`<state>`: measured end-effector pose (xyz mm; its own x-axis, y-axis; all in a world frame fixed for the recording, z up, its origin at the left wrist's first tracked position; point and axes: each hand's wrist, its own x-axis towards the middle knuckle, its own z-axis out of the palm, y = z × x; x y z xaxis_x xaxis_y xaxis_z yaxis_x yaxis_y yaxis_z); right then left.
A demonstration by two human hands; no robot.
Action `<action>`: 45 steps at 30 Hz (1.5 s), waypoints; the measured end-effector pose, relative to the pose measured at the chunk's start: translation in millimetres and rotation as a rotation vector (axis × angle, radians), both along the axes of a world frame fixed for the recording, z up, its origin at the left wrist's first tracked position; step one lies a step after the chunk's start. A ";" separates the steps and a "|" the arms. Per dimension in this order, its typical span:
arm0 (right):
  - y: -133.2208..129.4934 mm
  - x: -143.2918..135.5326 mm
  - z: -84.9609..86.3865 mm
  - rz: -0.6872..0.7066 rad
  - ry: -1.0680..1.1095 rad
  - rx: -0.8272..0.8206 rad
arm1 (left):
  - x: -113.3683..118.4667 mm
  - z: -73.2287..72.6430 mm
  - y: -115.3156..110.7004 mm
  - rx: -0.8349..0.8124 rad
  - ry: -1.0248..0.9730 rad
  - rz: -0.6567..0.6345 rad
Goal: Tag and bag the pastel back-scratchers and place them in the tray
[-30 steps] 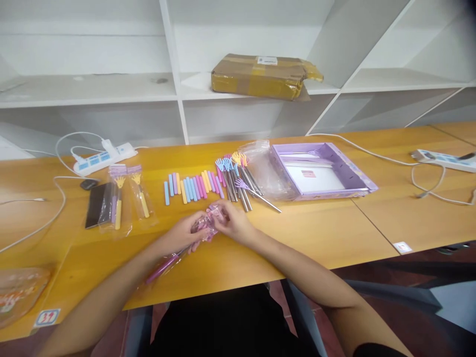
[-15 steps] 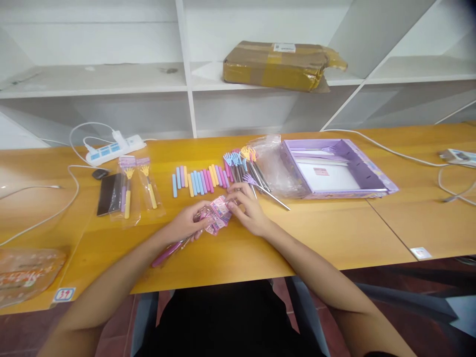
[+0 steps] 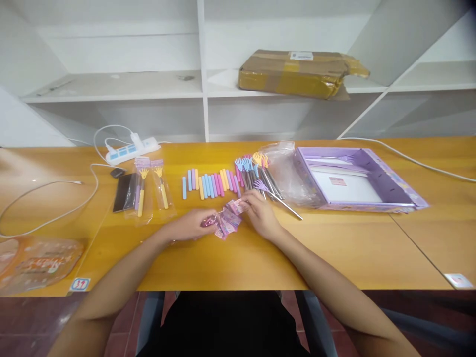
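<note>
My left hand [image 3: 194, 224] is closed round the bunched end of some clear packets with pink and purple labels [image 3: 227, 221]. The fingers of my right hand [image 3: 259, 210] pinch a label at the upper right of this bunch. Beyond my hands lies a row of coloured handles [image 3: 211, 185] in blue, yellow, pink and purple. To its right is a pile of metal rods with small hand-shaped heads [image 3: 256, 168]; a purple-headed rod [image 3: 280, 200] lies across its front, close to my right hand.
A purple tray [image 3: 396, 204] stands at the right beside clear plastic bags [image 3: 292, 178]. Two bagged yellow-headed pieces [image 3: 160, 188], a dark phone [image 3: 124, 192] and a power strip [image 3: 132, 150] are at the left. A taped box [image 3: 297, 73] rests on the shelf.
The view has shifted, so the table items appear further right. My right hand has drawn a label outward from the bunch. The pink stick that showed below my left hand is no longer visible.
</note>
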<state>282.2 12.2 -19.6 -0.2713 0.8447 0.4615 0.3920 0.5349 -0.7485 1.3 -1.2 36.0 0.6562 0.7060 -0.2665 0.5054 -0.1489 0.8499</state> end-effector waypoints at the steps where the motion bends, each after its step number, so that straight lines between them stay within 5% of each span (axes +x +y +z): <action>1: 2.3 2.0 -2.9 -0.004 -0.033 -0.033 | -3.2 0.9 1.6 -0.020 -0.001 -0.001; 4: 5.8 4.8 -10.0 0.048 -0.132 -0.116 | -9.7 2.0 3.4 -0.108 -0.078 0.080; 8: -1.2 -1.0 -6.8 0.022 -0.170 -0.008 | -8.5 -3.7 0.1 -0.170 -0.208 0.124; 13: -13.3 -14.9 6.0 0.259 -0.073 -0.051 | -0.1 -14.4 -4.8 -0.246 -0.330 0.058; 15: -15.3 -16.9 8.0 0.138 0.050 -0.057 | 2.2 -16.1 -5.1 -0.291 -0.311 0.024; 19: -15.0 -9.4 13.0 -0.325 0.365 0.062 | 2.2 -18.7 -2.0 -0.326 -0.221 -0.092; 25: -6.2 6.3 25.4 -0.391 0.623 0.134 | -2.5 -24.4 2.7 -0.346 -0.135 -0.208; 30: -0.1 -1.1 23.2 -0.007 0.448 -0.130 | -0.5 -21.6 3.0 -0.290 -0.163 -0.196; 34: 22.0 33.8 43.4 -0.237 0.602 0.019 | -2.3 -14.2 2.1 -0.255 -0.174 -0.187; 40: 93.9 148.8 88.8 -0.452 0.043 -0.103 | -8.4 -15.1 -0.2 -0.452 -0.291 -0.008; 45: 153.7 182.5 76.0 -0.538 -0.781 -0.282 | -6.8 -17.2 2.7 -0.364 -0.257 0.062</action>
<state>464.7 165.9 56.4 0.0380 0.9961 0.0790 0.9685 -0.0172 -0.2485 -5.5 1.5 18.8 0.6928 0.6366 -0.3388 0.2700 0.2066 0.9404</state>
